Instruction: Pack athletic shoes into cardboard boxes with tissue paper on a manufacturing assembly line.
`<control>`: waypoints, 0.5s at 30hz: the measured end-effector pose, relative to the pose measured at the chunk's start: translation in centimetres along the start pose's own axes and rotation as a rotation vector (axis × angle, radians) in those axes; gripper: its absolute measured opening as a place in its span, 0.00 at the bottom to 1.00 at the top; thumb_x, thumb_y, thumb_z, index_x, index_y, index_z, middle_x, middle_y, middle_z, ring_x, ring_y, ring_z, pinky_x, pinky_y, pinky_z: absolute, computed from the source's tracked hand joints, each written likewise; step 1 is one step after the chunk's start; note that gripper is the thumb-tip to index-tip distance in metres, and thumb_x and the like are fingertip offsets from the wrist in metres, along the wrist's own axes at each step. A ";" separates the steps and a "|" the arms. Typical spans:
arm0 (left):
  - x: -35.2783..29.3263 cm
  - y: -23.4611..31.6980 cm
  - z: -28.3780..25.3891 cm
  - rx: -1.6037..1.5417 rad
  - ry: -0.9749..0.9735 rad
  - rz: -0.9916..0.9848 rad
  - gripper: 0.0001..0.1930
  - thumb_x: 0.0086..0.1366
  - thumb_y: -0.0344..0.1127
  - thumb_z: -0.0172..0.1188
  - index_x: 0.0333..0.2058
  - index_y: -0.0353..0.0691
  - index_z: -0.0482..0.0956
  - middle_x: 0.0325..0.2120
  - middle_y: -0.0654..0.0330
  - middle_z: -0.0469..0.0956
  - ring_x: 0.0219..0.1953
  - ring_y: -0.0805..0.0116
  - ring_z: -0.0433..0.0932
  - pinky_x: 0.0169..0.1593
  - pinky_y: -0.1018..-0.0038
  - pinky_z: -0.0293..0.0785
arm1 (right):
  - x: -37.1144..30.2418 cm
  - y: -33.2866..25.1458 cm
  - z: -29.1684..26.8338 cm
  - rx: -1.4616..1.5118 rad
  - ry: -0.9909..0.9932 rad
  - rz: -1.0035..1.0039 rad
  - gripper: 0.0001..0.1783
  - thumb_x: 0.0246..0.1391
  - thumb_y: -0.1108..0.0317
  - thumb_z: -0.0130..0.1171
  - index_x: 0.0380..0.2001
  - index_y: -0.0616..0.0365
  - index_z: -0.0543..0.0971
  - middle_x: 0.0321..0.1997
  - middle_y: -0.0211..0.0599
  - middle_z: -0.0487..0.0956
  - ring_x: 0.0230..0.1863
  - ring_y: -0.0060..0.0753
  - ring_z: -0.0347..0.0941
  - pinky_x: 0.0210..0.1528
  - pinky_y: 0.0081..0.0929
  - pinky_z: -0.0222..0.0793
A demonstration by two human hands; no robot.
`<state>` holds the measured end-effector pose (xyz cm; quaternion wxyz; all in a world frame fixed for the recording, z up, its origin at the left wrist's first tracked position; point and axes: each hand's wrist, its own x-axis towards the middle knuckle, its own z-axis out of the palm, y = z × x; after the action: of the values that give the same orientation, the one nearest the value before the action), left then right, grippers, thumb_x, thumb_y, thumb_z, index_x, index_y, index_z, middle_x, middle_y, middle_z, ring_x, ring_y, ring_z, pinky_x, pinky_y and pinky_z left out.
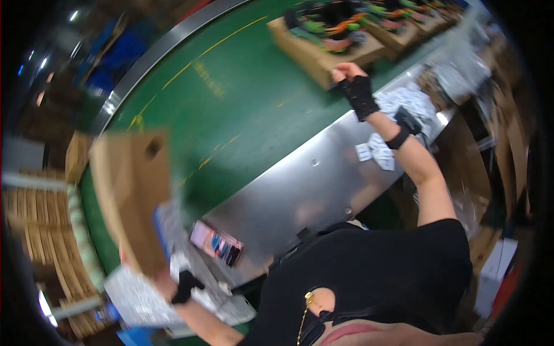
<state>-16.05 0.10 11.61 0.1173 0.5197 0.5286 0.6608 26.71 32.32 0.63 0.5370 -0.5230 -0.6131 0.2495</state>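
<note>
At nine o'clock a cardboard box (134,199) tilted, its lower end grasped by the left hand (168,285) toward half past seven; a firm, level hold seemed best. Toward one, the right hand (353,81) curled at a filled box's (295,51) corner; whether it gripped, I couldn't tell.

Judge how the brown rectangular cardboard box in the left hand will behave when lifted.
The brown cardboard box is probably light: the left hand alone holds it. It seems fairly stiff, showing no obvious sag, though it looks thin-walled and might crease if squeezed.
</note>
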 end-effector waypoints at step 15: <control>3.0 -5.5 -1.9 -0.283 -0.040 -0.516 0.22 0.56 0.40 0.51 0.49 0.41 0.64 0.46 0.58 0.67 0.46 0.65 0.69 0.44 0.69 0.67 | 4.8 6.7 6.8 0.396 -0.060 0.829 0.28 0.42 0.48 0.59 0.28 0.68 0.72 0.14 0.42 0.72 0.09 0.35 0.68 0.08 0.28 0.63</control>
<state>-21.07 3.36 8.96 0.3631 0.3594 0.5436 0.6659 23.54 40.63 -5.29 0.4635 -0.6041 -0.3082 0.5704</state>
